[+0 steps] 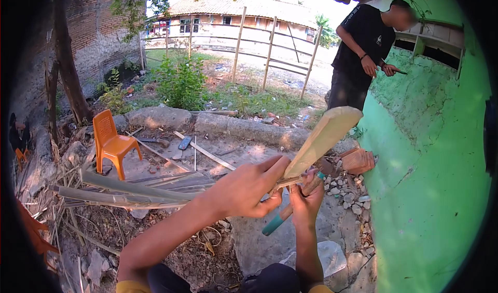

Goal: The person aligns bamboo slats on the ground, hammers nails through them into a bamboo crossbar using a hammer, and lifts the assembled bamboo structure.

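My left hand [251,186] is closed round the lower part of a pale, flat bamboo slat [324,137]. The slat tilts up and away to the right, and its broad rounded end rises highest. Just right of it, my right hand [307,199] is closed on a brown rod-like handle [282,216] with green wrapping at both ends. Whatever blade or head belongs to that handle is hidden. Both hands almost meet where the slat's lower end sits, and the fingers cover the point of contact.
Split bamboo lengths [129,193] lie piled at the left, below an orange plastic chair [110,143]. A dark phone-like object [184,143] rests on the ground beyond. Bricks [358,161] and rubble line the green wall [430,189]. A person [363,49] in black stands at the far right.
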